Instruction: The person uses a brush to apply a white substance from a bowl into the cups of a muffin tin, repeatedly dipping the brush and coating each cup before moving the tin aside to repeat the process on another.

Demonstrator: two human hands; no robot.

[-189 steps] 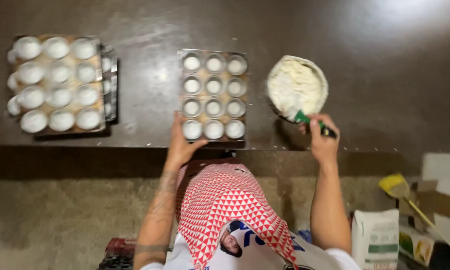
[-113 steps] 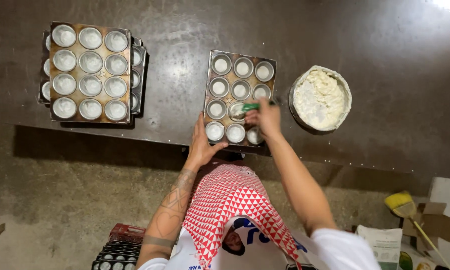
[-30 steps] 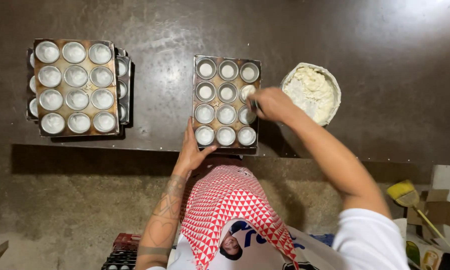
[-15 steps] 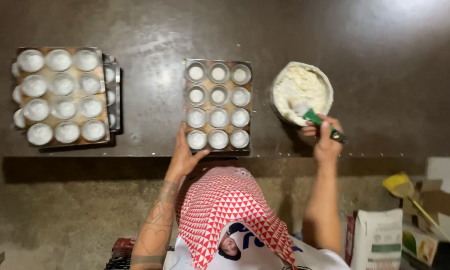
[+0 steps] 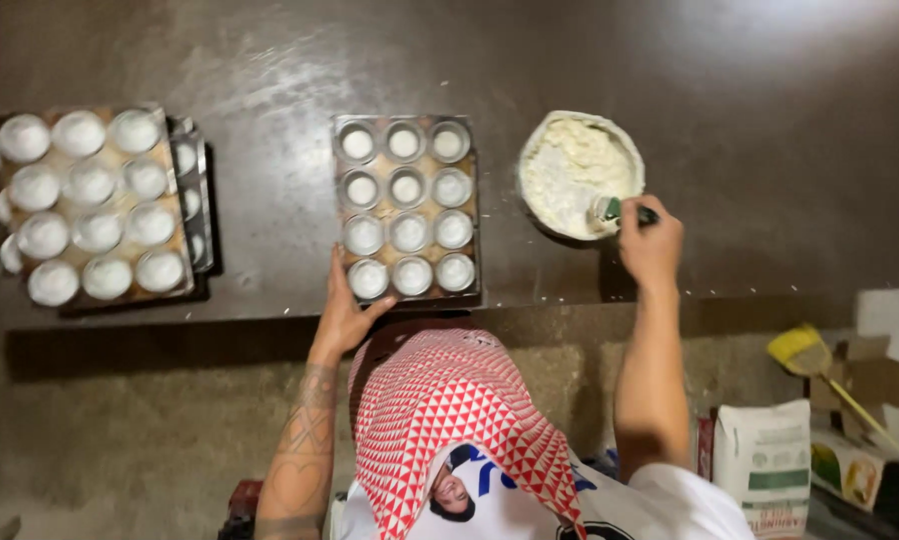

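A metal muffin tray with cups holding white batter lies on the dark table in front of me. My left hand rests on its near left corner, fingers spread against the rim. To the right stands a round bowl of white batter. My right hand grips a green-handled spoon whose tip dips into the bowl's near right edge. A red-and-white patterned headscarf covers the head below the camera.
A second stack of trays filled with white batter sits at the table's left. The table's front edge runs across the middle. On the floor at right are a white sack, a yellow broom and cardboard boxes.
My right hand went from the tray's right column back to the bowl with the spoon and now dips at its near edge. My left hand has stayed on the tray's corner.
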